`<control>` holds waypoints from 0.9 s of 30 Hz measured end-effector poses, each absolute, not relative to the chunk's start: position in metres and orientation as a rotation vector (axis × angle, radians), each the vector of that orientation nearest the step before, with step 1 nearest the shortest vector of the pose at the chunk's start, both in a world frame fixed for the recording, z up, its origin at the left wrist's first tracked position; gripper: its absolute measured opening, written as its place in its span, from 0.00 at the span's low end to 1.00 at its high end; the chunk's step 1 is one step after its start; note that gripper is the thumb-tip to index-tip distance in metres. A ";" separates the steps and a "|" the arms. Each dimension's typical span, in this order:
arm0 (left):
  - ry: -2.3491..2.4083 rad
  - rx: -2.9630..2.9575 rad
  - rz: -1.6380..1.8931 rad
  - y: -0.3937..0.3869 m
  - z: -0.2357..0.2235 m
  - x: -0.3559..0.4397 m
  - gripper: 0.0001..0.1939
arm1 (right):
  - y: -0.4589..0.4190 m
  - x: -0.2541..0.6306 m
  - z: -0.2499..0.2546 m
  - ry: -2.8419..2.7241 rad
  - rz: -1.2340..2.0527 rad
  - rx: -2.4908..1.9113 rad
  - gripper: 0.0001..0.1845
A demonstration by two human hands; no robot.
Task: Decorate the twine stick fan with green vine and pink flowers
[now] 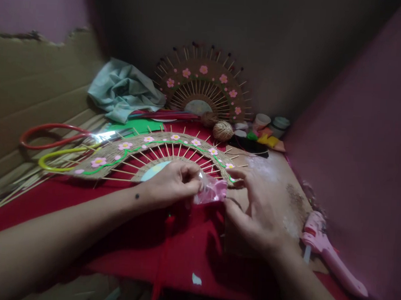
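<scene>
Pinched between the thumb and fingers of my left hand [178, 184] is a small plastic packet [213, 192], clear on one side and pink at its right end. My right hand [259, 211] is just right of the packet, thumb and fingers spread apart, with nothing visible between them. Behind both hands lies a half-round fan [140, 152] of sticks and wound twine, with pink flowers and a green wavy line. My left hand covers part of its pale blue centre [155, 169].
A similar fan [203, 70] leans at the back wall. Around lie scissors [63, 136], a teal cloth [124, 90], a twine ball [223, 131], coloured clay lumps [268, 140], a pink glue gun [329, 251] and cardboard [269, 171]. Red cloth [131, 249] covers the front.
</scene>
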State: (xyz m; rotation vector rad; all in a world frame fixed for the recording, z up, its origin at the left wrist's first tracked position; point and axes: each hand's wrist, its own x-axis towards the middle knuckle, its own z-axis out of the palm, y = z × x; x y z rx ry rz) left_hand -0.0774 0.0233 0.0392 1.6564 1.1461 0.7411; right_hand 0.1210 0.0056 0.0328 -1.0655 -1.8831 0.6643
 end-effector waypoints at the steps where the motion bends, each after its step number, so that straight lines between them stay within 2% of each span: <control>1: 1.138 1.612 0.754 0.024 0.042 -0.079 0.07 | 0.007 0.120 0.032 -1.831 0.868 -1.064 0.26; 3: 1.101 1.547 0.805 0.026 0.044 -0.080 0.08 | 0.011 0.118 0.028 -1.617 1.338 -1.002 0.32; 4: 1.084 1.519 0.837 0.027 0.043 -0.080 0.08 | 0.012 0.116 0.025 -1.472 1.533 -0.948 0.31; 7: 1.089 1.451 0.901 0.029 0.038 -0.079 0.08 | 0.016 0.113 0.019 -1.125 1.794 -0.839 0.22; 10: 1.140 1.466 0.934 0.029 0.032 -0.077 0.08 | 0.016 0.111 0.017 -1.017 1.814 -0.827 0.16; 16: 1.160 1.779 1.087 0.029 0.029 -0.077 0.01 | 0.012 0.110 0.020 -0.970 1.771 -0.841 0.16; 23: 1.225 2.064 0.999 0.031 0.033 -0.079 0.06 | 0.015 0.113 0.014 -1.053 1.731 -0.879 0.13; 27: 1.078 2.122 0.953 0.033 0.032 -0.079 0.12 | 0.018 0.116 0.009 -1.122 1.748 -0.893 0.11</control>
